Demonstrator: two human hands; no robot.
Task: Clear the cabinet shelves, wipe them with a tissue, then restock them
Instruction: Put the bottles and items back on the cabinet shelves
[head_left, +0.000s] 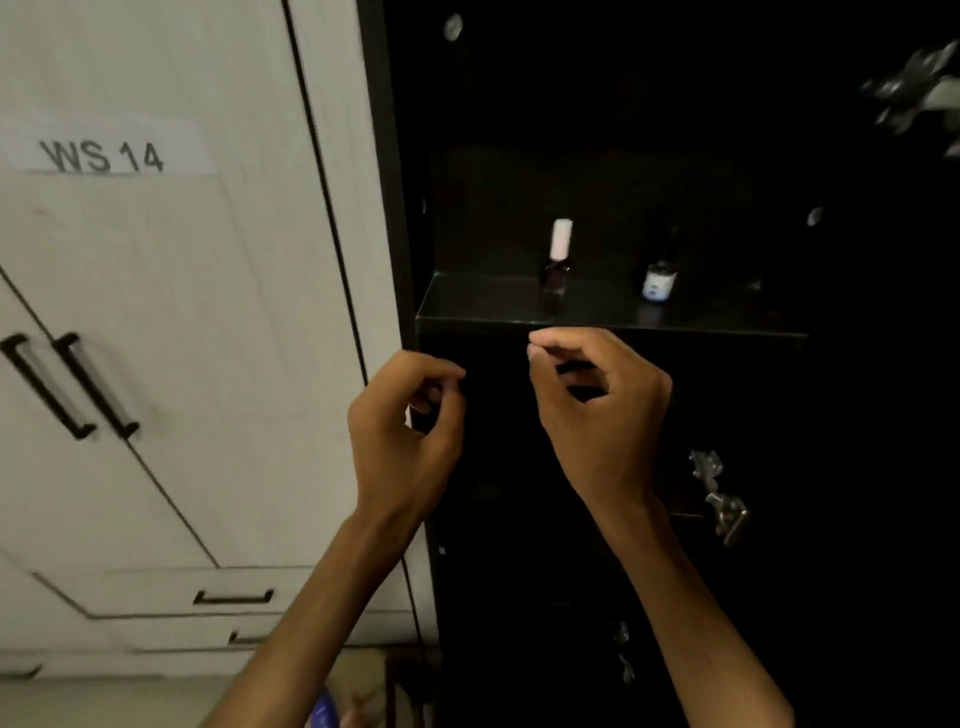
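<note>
The open cabinet is dark inside. Its middle shelf (483, 304) carries two small bottles: a dark one with a tall white cap (557, 265) and, to its right, a short one with a white label (658, 283). My left hand (405, 436) is raised just below the shelf's front edge at the cabinet's left side, fingers curled in, with nothing visible in it. My right hand (602, 415) is right under the shelf edge, below the white-capped bottle. Its fingers are curled, thumb meeting fingertips, and I see nothing held. The lower shelves are too dark to make out.
To the left stand white cabinet doors, one with a label reading WS 14 (104, 156), black handles (72, 384) and drawers (234, 597) below. Metal hinges (722, 504) sit on the cabinet's right side, another (914, 88) higher up. A purple object (324, 712) shows at the bottom.
</note>
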